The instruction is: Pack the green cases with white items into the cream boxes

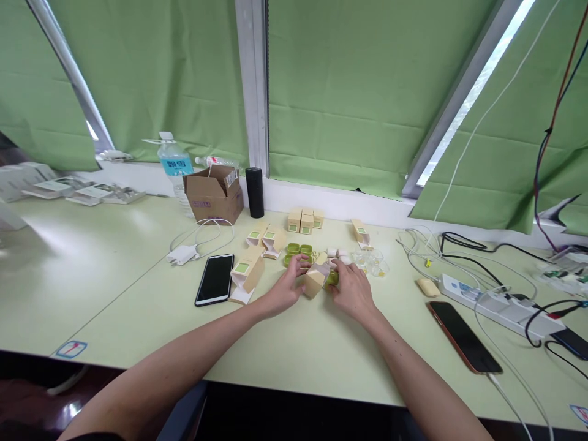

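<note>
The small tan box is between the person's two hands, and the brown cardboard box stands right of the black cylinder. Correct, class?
Not quite: the head view shows the brown cardboard box left of the black cylinder. The small tan box is between the left hand and right hand.

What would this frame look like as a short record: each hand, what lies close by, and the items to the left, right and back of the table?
Left hand: fingers against a tilted small box
Right hand: thumb and fingers at a green piece
Close by: green cups, clear plastic cups
Left: black-screened phone, white charger
Right: second phone, power strip
Back: brown cardboard box, black flask, water bottle
</note>
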Tool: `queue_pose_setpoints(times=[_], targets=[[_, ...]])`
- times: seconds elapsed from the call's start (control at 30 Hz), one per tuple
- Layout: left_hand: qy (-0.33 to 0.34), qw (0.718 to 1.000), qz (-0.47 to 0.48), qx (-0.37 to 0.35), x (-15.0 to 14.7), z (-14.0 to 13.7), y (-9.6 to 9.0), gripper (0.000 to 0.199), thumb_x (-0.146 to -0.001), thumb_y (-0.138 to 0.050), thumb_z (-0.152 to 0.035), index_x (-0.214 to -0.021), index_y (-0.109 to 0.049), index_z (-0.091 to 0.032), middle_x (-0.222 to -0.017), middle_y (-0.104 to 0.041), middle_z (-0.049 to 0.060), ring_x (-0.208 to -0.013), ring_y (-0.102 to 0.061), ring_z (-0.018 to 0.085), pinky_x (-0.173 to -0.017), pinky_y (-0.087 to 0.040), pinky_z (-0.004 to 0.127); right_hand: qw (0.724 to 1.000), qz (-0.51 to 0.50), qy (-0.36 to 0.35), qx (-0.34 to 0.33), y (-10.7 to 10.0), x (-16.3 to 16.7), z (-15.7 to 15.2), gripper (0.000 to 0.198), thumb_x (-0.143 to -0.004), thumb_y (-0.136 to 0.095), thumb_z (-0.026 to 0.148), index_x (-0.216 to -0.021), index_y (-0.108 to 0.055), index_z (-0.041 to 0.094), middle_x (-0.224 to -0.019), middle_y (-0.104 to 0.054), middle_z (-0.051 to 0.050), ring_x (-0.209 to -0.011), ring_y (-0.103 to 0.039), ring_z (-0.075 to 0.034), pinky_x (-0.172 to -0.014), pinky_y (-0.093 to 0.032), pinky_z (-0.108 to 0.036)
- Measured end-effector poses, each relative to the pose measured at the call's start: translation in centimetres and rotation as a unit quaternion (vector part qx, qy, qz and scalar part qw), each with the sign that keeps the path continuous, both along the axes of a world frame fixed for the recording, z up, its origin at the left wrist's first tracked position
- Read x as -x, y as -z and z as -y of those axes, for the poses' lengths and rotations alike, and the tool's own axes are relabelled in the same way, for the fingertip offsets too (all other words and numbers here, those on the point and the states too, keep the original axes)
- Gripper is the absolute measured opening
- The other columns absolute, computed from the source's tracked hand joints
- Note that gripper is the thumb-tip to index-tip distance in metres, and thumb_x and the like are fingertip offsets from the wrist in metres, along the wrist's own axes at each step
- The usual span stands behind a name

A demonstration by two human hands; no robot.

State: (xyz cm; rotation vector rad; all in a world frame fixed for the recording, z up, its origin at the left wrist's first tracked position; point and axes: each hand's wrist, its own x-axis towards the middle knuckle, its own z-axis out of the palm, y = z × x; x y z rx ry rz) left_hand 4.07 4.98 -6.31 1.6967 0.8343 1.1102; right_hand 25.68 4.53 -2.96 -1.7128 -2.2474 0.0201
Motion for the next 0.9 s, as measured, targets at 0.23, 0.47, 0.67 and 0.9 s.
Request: queue_pose_setpoints(times=[0.23,0.47,0.67,0.9], targets=[[-0.091,0.985,-0.1,-0.107,-0.1,1.2,-0.8,0.077,-0.082,-0.069,-0.019,-0.146,-0.027,-0.025,-0.145,-0.042,0.016,-0.136,-0.047,0.033,-0.117,-0.04,0.055,1.0,0.005,0.011,0.017,-0.1,0.4,0.1,0.058,-0.084,-0.066,0.022,-0.139,-0.05,0.017,-0.119,-0.072,-0.013,-0.119,-0.058,-0.031,-0.095,-0.041,-0.038],[-0.157,0.935,-0.164,-0.271,-0.7,1.5,-0.5,0.062,-0.088,-0.069,-0.026,-0.136,-0.031,-0.024,-0.133,-0.045,0.015,-0.128,-0.049,0.032,-0.109,-0.046,0.056,0.999,-0.013,0.023,0.036,-0.2,0.6,0.4,0.056,-0.086,-0.066,0.022,-0.139,-0.05,0.018,-0.12,-0.071,-0.014,-0.114,-0.063,-0.029,-0.085,-0.045,-0.033],[-0.159,0.929,-0.177,-0.282,-0.6,1.7,-0.9,0.033,-0.095,-0.054,-0.016,-0.127,-0.045,-0.024,-0.128,-0.047,0.015,-0.128,-0.05,0.03,-0.105,-0.049,0.051,0.998,-0.059,0.028,0.018,0.4,0.3,0.2,0.046,-0.086,-0.067,0.024,-0.13,-0.054,0.019,-0.113,-0.071,-0.013,-0.101,-0.067,-0.028,-0.079,-0.048,-0.034],[-0.143,0.957,-0.15,-0.204,-0.6,2.0,-1.3,0.019,-0.099,-0.052,-0.026,-0.114,-0.065,-0.023,-0.135,-0.049,0.014,-0.134,-0.05,0.031,-0.11,-0.047,0.047,0.916,-0.339,-0.036,-0.211,0.1,-0.2,0.3,0.038,-0.091,-0.063,0.036,-0.125,-0.051,0.023,-0.119,-0.067,-0.013,-0.107,-0.066,-0.028,-0.076,-0.056,-0.04]])
